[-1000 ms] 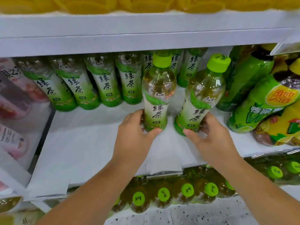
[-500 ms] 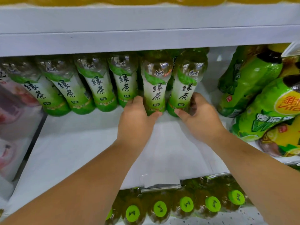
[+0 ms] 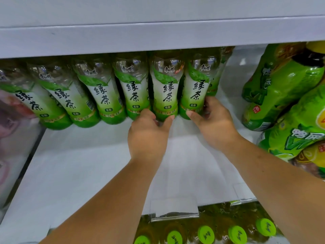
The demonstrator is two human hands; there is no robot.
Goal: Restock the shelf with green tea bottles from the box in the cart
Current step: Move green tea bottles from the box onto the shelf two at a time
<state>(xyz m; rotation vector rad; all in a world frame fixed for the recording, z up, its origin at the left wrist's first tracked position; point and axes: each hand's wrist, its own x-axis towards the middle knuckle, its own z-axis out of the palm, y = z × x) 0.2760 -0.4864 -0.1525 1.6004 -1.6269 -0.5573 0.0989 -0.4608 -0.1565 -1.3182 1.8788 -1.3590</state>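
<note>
The white shelf [image 3: 79, 173] takes most of your view. The grey board [image 3: 158, 36] of the level above hangs over it and hides the tops of the bottles at the back. Both your forearms [image 3: 109, 205] reach in from the bottom edge and go up and forward over the shelf. The left one comes from the lower left and the right one from the lower right, and they draw nearer to each other toward the wrists.

At the back stands a row of green tea bottles [image 3: 103, 95], side by side and touching, with the labels toward you. To the right, apart from the row, big green bottles [image 3: 281, 88] lean together.

The two bottles at the right end of the row are in your hands. Your left hand [image 3: 147, 136] grips the base of the left bottle [image 3: 166, 92]. Its thumb lies on the right side of the bottle, the fingers go round the left side, and the back of the hand faces you. Your right hand [image 3: 214, 124] grips the base of the right bottle [image 3: 196, 90], with the thumb in front at the lower left and the fingers curled round the right side. Both bottles are upright, bases down at the shelf, touching each other and in line with the row.

Under the front edge you see the green caps [image 3: 205, 234] of bottles on the level below. A clear tag holder [image 3: 174, 208] sits on the edge.
</note>
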